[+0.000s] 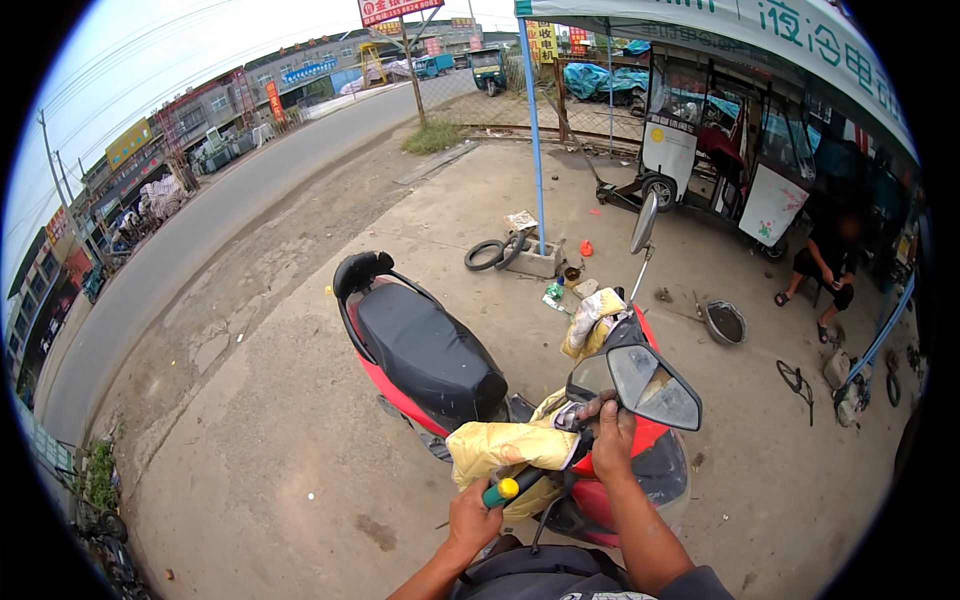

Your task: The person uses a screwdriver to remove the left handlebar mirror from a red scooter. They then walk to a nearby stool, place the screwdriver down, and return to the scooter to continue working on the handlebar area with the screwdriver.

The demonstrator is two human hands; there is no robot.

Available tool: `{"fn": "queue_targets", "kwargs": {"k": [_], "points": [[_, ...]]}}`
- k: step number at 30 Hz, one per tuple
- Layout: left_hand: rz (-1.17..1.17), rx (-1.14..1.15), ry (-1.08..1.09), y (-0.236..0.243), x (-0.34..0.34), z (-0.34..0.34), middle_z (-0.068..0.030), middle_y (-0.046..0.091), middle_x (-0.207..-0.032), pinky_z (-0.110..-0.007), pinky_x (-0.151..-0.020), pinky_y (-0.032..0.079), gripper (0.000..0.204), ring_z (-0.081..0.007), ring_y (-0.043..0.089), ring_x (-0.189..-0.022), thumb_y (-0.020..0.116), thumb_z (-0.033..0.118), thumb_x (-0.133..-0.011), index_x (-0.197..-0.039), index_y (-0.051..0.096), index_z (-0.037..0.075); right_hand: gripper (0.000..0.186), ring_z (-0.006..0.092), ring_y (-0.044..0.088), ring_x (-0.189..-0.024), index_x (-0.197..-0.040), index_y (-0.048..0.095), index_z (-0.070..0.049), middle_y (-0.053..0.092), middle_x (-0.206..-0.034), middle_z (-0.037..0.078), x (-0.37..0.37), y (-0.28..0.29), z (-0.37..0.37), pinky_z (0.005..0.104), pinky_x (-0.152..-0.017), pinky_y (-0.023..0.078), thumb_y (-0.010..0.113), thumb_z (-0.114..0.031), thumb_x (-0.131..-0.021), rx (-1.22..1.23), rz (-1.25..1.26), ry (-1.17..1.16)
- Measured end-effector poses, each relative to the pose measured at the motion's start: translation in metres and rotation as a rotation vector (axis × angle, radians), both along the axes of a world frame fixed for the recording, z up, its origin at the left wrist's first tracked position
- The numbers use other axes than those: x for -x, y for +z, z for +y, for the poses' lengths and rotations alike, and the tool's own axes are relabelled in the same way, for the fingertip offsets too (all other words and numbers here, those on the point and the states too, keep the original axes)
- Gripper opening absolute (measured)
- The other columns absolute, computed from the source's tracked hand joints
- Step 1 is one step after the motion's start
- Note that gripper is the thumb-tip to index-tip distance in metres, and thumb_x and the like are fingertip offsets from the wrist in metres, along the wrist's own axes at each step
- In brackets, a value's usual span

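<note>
My left hand (pixel 474 518) is closed on a green tool handle with a yellow end (pixel 499 492), just below the pale yellow quilted handlebar cover (pixel 498 445). My right hand (pixel 610 441) has its fingers closed at the base of the near side mirror (pixel 652 388), where the stem joins the handlebar; the fingertips are partly hidden. Both hands are at the front of a red scooter (pixel 385 385) with a black seat (pixel 419 350). The far mirror (pixel 644 223) stands upright above another cover (pixel 590 325).
A seated person (pixel 830 270) is at the right under a canopy (pixel 720 20) on a blue pole (pixel 532 140), near white three-wheelers (pixel 664 151). Tires (pixel 484 254), a metal basin (pixel 726 321) and scattered parts lie on the concrete. A road (pixel 260 180) runs along the left.
</note>
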State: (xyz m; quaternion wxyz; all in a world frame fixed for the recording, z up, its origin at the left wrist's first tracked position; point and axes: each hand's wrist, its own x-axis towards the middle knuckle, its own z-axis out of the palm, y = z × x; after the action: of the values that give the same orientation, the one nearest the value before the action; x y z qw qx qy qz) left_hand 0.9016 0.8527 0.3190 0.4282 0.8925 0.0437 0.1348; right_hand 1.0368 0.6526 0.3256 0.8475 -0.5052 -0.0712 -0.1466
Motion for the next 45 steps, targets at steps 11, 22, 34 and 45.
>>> {"fn": "queue_targets", "kwargs": {"k": [11, 22, 34, 45], "points": [[-0.005, 0.007, 0.000, -0.009, -0.001, 0.001, -0.0227, 0.065, -0.081, -0.045, -0.066, 0.050, 0.018, -0.0448, 0.065, -0.080, 0.072, 0.011, -0.078, -0.092, 0.063, 0.004, 0.030, 0.0080, 0.038, -0.051, -0.081, 0.043, -0.012, 0.038, -0.064, -0.004, -0.037, 0.032, 0.006, 0.0275, -0.047, 0.038, 0.062, -0.026, -0.099, -0.106, 0.377, 0.262], [0.002, 0.011, -0.015, -0.007, -0.001, 0.002, -0.0230, 0.065, -0.080, -0.046, -0.065, 0.050, 0.018, -0.0451, 0.064, -0.079, 0.072, 0.011, -0.078, -0.089, 0.061, 0.002, 0.034, 0.0277, 0.064, -0.069, -0.098, 0.057, 0.002, 0.065, -0.077, 0.010, -0.046, 0.023, 0.022, 0.0419, -0.067, 0.051, 0.072, -0.026, -0.086, 0.734, 0.177, -0.120], [-0.012, 0.002, -0.009, -0.006, 0.000, 0.002, -0.0232, 0.064, -0.079, -0.047, -0.065, 0.050, 0.017, -0.0459, 0.063, -0.079, 0.071, 0.012, -0.079, -0.089, 0.061, 0.003, 0.040, 0.0240, 0.067, -0.071, -0.096, 0.068, 0.005, 0.072, -0.083, 0.016, -0.038, 0.046, 0.027, 0.0389, -0.068, 0.052, 0.075, -0.032, -0.085, 0.753, 0.169, 0.155], [0.000, -0.007, -0.015, -0.003, 0.000, 0.000, -0.0219, 0.064, -0.079, -0.050, -0.066, 0.049, 0.017, -0.0454, 0.063, -0.079, 0.070, 0.008, -0.076, -0.088, 0.059, 0.003, 0.034, 0.0437, 0.063, -0.086, -0.093, 0.064, 0.004, 0.066, -0.087, 0.025, 0.005, 0.049, 0.060, 0.0529, -0.078, 0.047, 0.073, -0.025, -0.081, 1.076, 0.036, -0.402]]}}
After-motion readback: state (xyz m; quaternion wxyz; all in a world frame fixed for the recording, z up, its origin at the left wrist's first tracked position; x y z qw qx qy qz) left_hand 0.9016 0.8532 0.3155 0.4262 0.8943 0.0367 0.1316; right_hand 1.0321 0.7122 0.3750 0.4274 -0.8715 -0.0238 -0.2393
